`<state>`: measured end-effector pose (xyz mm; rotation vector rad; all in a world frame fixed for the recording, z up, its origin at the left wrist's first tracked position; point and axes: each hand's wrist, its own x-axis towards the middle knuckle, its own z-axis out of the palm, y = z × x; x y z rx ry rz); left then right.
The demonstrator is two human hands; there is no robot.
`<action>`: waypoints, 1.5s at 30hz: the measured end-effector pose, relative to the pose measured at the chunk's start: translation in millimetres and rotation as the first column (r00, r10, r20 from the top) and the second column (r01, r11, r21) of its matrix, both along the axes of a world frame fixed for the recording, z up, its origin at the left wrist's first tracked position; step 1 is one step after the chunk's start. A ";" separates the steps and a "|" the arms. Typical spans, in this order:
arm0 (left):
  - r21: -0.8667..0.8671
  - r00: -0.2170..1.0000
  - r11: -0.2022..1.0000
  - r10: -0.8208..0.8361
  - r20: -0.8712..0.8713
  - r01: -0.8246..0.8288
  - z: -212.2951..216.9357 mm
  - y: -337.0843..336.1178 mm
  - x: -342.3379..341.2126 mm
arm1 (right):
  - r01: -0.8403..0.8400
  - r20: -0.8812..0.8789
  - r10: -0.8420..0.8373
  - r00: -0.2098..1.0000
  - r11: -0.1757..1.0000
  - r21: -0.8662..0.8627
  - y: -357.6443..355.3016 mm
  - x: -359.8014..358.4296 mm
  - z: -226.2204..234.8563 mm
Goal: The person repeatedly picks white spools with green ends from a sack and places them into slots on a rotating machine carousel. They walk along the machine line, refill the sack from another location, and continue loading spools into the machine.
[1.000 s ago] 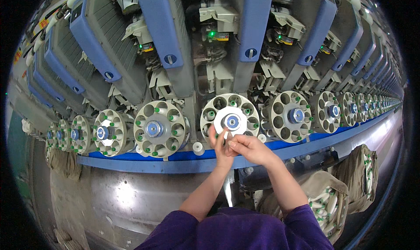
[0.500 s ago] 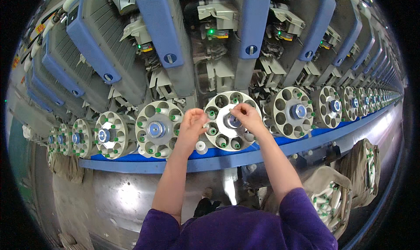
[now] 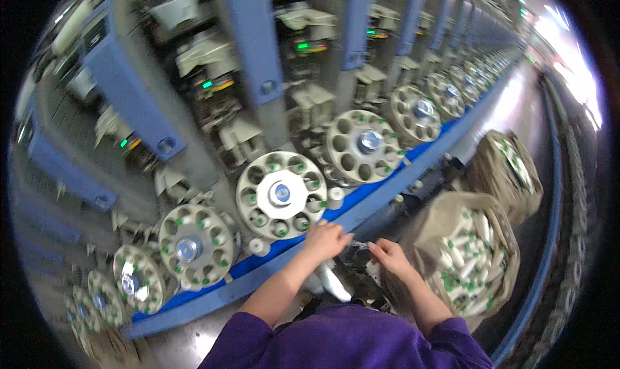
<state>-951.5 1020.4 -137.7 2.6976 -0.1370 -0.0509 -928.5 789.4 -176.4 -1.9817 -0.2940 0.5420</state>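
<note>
My left hand [image 3: 326, 242] is closed, just below the front of a cream round magazine [image 3: 261, 230] whose holes hold yarn bobbins with green tips. To its right, my right hand [image 3: 389, 256] pinches thumb and fingers together, close to the near sack of bobbins. A wispy, whitish tangle of thread [image 3: 359, 245] runs between the fingertips of both hands, blurred by motion. A blue hub [image 3: 282, 192] sits in the middle of the magazine.
More round magazines [image 3: 365, 118] line the blue machine rail [image 3: 258, 282] on both sides. An open fabric sack [image 3: 423, 217] full of white, green-tipped bobbins stands at right, with a second sack [image 3: 531, 200] behind it. Grey-and-blue winding units [image 3: 132, 84] rise beyond.
Both hands have left the magazine and come down and to the right, out over the aisle in front of the rail. The view has swung to the right, bringing the sacks closer to the middle.
</note>
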 end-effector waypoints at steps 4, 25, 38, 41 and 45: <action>0.040 0.996 0.998 0.038 0.085 -0.042 -23.3 27.7 22.5 | 0.703 -0.092 -0.707 0.702 0.667 0.247 -148.0 -47.4 -0.2; 0.242 0.754 0.714 -0.622 -0.209 0.657 2.8 -365.1 104.4 | 0.651 0.249 -0.622 0.743 0.583 -0.486 -349.6 79.4 10.1; -0.908 0.873 0.260 -0.285 -0.397 -0.328 42.3 -349.2 133.9 | 0.365 0.204 -0.361 0.910 0.931 0.019 -320.1 7.6 29.9; -0.902 0.896 0.211 -0.164 -0.412 -0.376 33.4 -358.9 132.7 | 0.127 0.044 -0.133 0.990 0.985 0.114 -323.3 39.9 41.8; -0.790 0.986 0.610 -0.086 -0.142 -0.061 4.6 -373.2 140.1 | 0.365 -0.176 -0.333 0.926 0.909 0.202 -315.4 86.7 30.7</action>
